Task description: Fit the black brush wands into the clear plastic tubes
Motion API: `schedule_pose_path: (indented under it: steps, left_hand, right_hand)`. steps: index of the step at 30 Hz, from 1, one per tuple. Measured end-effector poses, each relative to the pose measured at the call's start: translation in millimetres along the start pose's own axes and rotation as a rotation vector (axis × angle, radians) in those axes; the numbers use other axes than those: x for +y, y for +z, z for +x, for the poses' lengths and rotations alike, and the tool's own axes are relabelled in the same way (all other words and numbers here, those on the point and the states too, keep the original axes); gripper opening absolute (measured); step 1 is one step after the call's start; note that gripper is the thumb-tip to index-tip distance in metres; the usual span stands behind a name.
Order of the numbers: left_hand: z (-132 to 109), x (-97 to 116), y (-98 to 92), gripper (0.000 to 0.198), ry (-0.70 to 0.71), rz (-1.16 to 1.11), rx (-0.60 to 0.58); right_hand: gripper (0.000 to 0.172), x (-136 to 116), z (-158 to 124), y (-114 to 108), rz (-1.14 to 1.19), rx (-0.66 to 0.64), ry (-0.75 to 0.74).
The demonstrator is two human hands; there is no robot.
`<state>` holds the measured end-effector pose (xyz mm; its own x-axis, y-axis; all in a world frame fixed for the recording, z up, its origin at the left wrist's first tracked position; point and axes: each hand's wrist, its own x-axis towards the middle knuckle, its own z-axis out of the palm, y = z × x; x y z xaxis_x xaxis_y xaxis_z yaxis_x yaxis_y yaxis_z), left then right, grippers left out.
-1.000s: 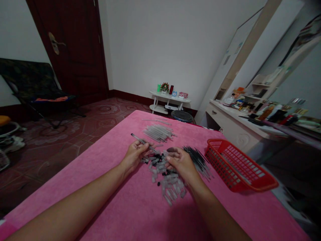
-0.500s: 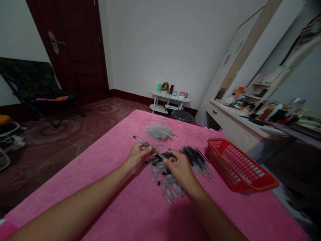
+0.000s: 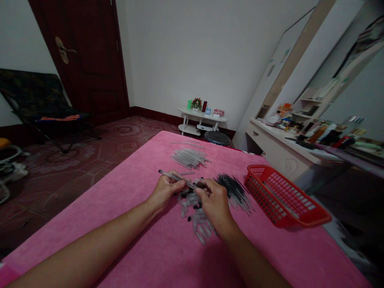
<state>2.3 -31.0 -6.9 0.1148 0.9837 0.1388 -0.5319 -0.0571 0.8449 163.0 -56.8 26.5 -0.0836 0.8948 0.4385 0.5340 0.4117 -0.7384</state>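
Observation:
My left hand is closed around a clear pen that points up and to the left. My right hand is closed on the pen's near end, fingertips pinched at it; whether a small part sits in them I cannot tell. Both hands hover over a heap of small clear caps and black bits on the pink cloth. A pile of black refills lies just right of my right hand. A bundle of clear pen barrels lies farther back.
A red plastic basket stands at the right on the pink cloth. Beyond the table are a white low shelf, a dark door, a folding chair at left and a cluttered dresser at right.
My right hand moved left from the caps heap to the pen's near end and closed on it. My left hand lifted the pen slightly.

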Motion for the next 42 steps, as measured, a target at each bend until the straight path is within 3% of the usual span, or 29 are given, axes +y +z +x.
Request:
schedule_pose_path:
  steps: [5,12,16,19,26,29,31,33,38,42]
  left_hand:
    - [-3,4,2.7,0.032,0.048,0.048,-0.024]
    - [-4,7,2.4,0.029,0.100,0.100,-0.122]
    - [-6,9,1.6,0.028,0.119,0.155,-0.188]
    - [-5,10,1.3,0.028,0.098,0.174,-0.217]
    - [-3,8,2.8,0.031,0.106,0.093,-0.059]
    - [-3,6,2.4,0.031,0.107,0.067,-0.049]
    - [-4,7,1.6,0.031,0.100,0.075,-0.069]
    - [-4,8,0.6,0.030,0.093,0.097,-0.118]
    - [-3,12,-2.0,0.026,0.110,0.135,-0.261]
    - [0,13,-2.1,0.028,0.061,0.115,-0.254]
  right_hand:
    - [0.007,-3,2,-2,0.259,-0.079,0.206]
    - [0.020,-6,10,-20,0.684,-0.397,0.619]
    - [0.026,0,11,-28,0.808,-0.565,0.776]
    - [0.028,1,10,-27,0.783,-0.591,0.762]
    - [0.008,-7,4,-6,0.383,-0.176,0.322]
    - [0.010,-6,1,-2,0.238,-0.079,0.181]
    - [0.009,-5,0,-4,0.273,-0.116,0.205]
    - [0.008,-4,1,-8,0.407,-0.227,0.320]
    - [0.029,-1,5,-19,0.772,-0.522,0.677]
    - [0.032,0,6,-20,0.855,-0.559,0.696]
